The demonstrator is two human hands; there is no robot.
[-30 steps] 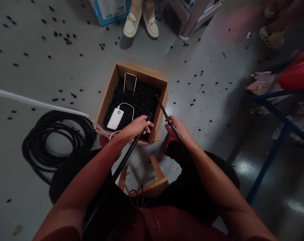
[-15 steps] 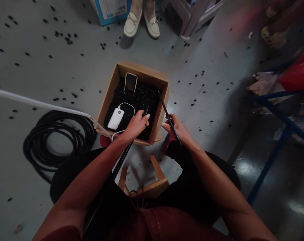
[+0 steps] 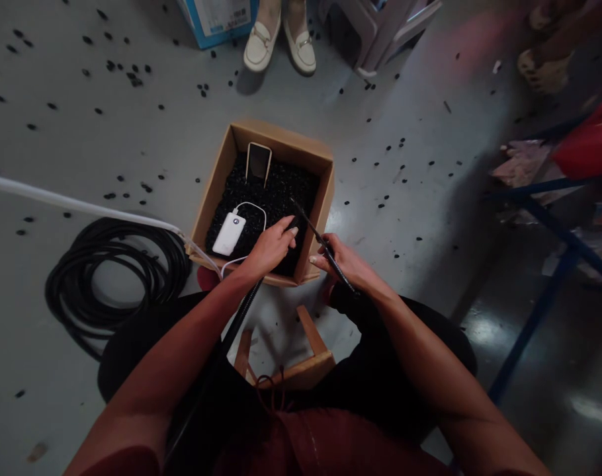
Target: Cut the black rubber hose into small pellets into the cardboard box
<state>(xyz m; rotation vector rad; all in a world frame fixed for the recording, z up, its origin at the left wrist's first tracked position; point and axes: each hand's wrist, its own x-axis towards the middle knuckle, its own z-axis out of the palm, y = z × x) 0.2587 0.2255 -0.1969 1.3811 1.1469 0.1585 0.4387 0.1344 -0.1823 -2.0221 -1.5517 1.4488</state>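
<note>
My left hand (image 3: 274, 246) is over the box, its fingers closed around the end of a black ribbed hose (image 3: 241, 316). That hose runs back under my left forearm to my lap. My right hand (image 3: 344, 259), by the box's right wall, grips a thin dark rod-like tool (image 3: 335, 263). The rod's narrow tip points up and left, close to the fingers of my left hand. Below both is a cardboard box (image 3: 286, 137) filled with small black pieces (image 3: 294, 177). A white power bank (image 3: 229, 235) with a white cable and a phone (image 3: 258, 164) rest on the pieces.
A coiled black hose (image 3: 73, 291) lies on the floor at left, below a white strap (image 3: 83, 206). Small black bits are scattered around. A person's white shoes (image 3: 301, 51), a blue box (image 3: 202, 39) and a plastic stool (image 3: 370, 39) are ahead. A blue metal frame (image 3: 549, 291) stands right.
My right hand has moved slightly left with the rod, bringing its tip from the box's right wall to beside my left fingers. My left hand has barely shifted.
</note>
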